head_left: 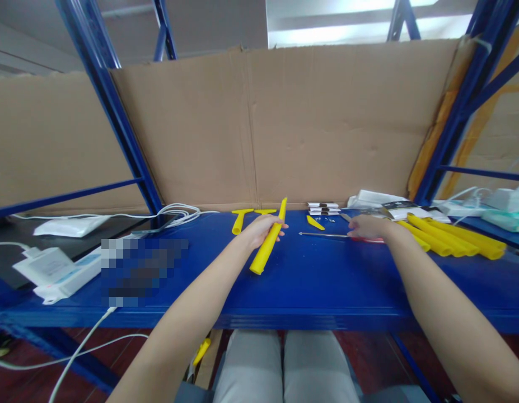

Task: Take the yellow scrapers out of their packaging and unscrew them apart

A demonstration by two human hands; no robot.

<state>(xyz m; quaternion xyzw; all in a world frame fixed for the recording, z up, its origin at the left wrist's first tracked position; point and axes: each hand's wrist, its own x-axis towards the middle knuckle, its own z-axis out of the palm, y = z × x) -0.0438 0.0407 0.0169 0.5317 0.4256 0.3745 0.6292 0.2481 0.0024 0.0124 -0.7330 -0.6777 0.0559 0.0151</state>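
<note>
My left hand (pixel 263 230) is closed around a long yellow tapered plastic tube (pixel 265 253), its wide end toward me and its narrow end pointing up and away. My right hand (pixel 365 226) reaches to the right side of the blue shelf, fingers bent together near a thin greyish strip (pixel 345 217); what they grip is mostly hidden. Just below that hand lies a screwdriver (pixel 324 234), its metal shaft pointing left and its red handle partly covered. A small yellow wedge-shaped piece (pixel 315 223) and tiny metal parts (pixel 330 220) lie between the hands.
Several yellow tubes (pixel 450 238) lie at right beside printed packets (pixel 404 210). Yellow T-shaped pieces (pixel 239 221) and stacked small packs (pixel 323 208) rest near the cardboard back wall (pixel 326 123). At left are a white power strip (pixel 80 271), cables (pixel 179 211) and a blue upright (pixel 116 123).
</note>
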